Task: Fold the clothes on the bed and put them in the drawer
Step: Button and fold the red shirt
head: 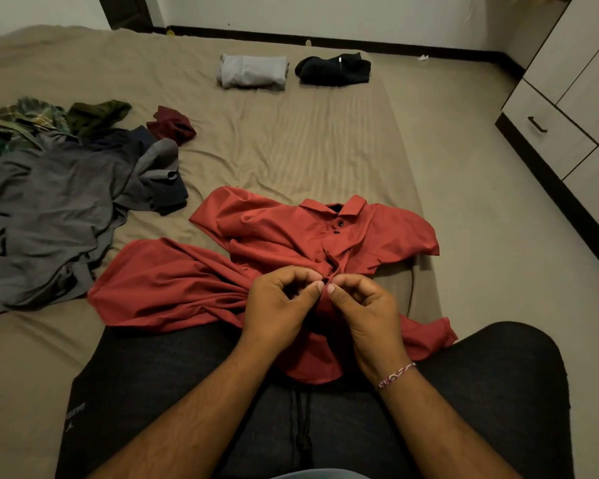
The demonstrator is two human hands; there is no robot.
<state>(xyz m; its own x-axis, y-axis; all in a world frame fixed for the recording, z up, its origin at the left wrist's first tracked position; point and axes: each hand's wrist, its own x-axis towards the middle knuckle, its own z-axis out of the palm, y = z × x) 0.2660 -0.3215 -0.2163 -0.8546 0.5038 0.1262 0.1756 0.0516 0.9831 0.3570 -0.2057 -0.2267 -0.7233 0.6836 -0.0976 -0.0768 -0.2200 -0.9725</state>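
A red button-up shirt [277, 233] lies rumpled on the bed [291, 133] in front of my crossed legs, collar pointing away from me. My left hand [281, 302] and my right hand [363, 305] meet at its front placket, each pinching the fabric around a small dark button. A folded grey garment [253, 70] and a folded black garment [334, 69] sit side by side at the far end of the bed. An unfolded heap of grey, plaid, green and maroon clothes [59, 188] lies at my left.
A white drawer unit with dark handles [547, 133] stands on the floor at the right of the bed. Beige floor runs between the bed's right edge and the drawers. A dark doorway [125, 10] is at the far left wall.
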